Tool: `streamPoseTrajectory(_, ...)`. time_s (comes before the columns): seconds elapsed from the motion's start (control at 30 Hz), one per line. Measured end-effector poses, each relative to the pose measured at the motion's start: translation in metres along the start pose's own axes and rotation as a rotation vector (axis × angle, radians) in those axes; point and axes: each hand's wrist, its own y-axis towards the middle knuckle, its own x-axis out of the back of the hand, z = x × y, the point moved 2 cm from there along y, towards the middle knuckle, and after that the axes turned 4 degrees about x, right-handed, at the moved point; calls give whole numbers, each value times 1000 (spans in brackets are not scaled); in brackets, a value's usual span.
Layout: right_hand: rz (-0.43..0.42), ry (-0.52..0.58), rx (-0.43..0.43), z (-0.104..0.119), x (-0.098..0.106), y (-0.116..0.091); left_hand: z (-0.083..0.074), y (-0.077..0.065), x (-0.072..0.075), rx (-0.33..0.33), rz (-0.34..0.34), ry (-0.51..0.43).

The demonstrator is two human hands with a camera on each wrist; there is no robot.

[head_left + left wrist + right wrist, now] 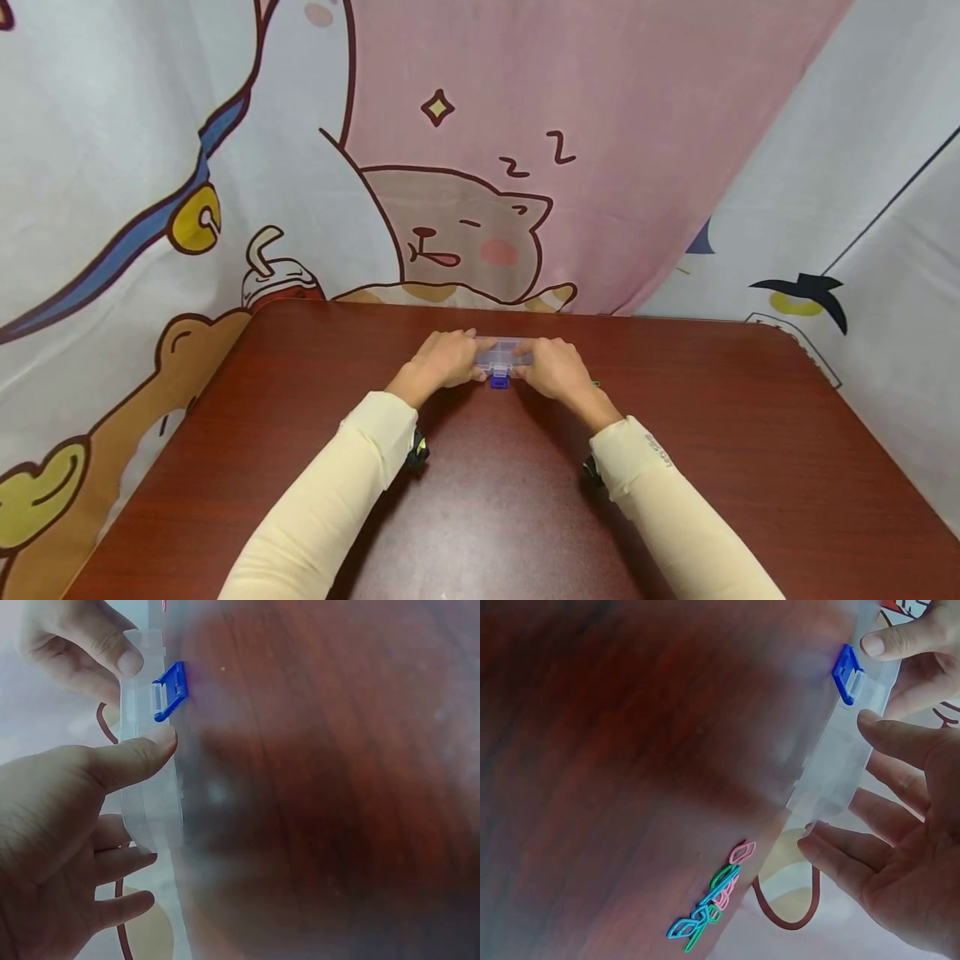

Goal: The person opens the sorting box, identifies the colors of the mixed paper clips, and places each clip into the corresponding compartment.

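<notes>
A small clear plastic box (504, 354) with inner dividers sits on the table toward its far edge, between both hands. Its blue latch (174, 690) sticks out from the side facing me. My left hand (446, 358) grips the box's left end, thumb on the front wall beside the latch and fingers around the far side. At the right end, my right hand (555, 367) holds it the same way, thumb (889, 736) against the front. Several pink, green and blue paper clips (718, 892) lie in a cluster on the table, mostly hidden behind the right hand in the head view.
The reddish-brown wooden table (495, 517) has rounded far corners. Right behind it hangs a cloth (637, 125) printed with cartoon animals, and more of the cloth runs along both sides.
</notes>
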Motion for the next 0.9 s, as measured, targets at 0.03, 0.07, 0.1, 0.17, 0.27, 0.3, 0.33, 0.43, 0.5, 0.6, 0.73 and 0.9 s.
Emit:
streamPoseTrajectory(0.03,-5,-3,3,1,0,0,0,0,0,-1,-11,7)
streamPoseTrajectory(0.07,-10,-6,5,1,0,0,0,0,0,0,-21,13)
streamPoseTrajectory(0.1,-16,-7,5,2,0,0,0,0,-1,3,-30,16)
streamPoseTrajectory(0.17,-24,-12,-2,2,-1,0,-1,-1,-2,12,-44,24)
streamPoseTrajectory(0.27,-32,-24,-8,2,-3,-3,-2,-2,-4,19,-58,37)
streamPoseTrajectory(0.3,-35,-32,-8,2,-4,-4,-2,-2,-5,19,-63,42)
streamPoseTrajectory(0.33,-37,-39,-5,2,-4,-4,-3,-2,-6,20,-69,48)
streamPoseTrajectory(0.43,-35,-50,3,1,-4,-5,-4,-3,-7,24,-68,51)
streamPoseTrajectory(0.5,-16,-49,0,0,-5,-5,-4,-3,-7,26,-55,48)
streamPoseTrajectory(0.6,28,-43,-13,-2,-5,-4,-6,-4,-7,29,-23,34)
streamPoseTrajectory(0.73,68,-56,2,-4,-3,-2,-6,-5,-7,24,-12,12)
streamPoseTrajectory(0.9,106,-49,18,-3,0,2,-2,-9,-8,45,5,-5)
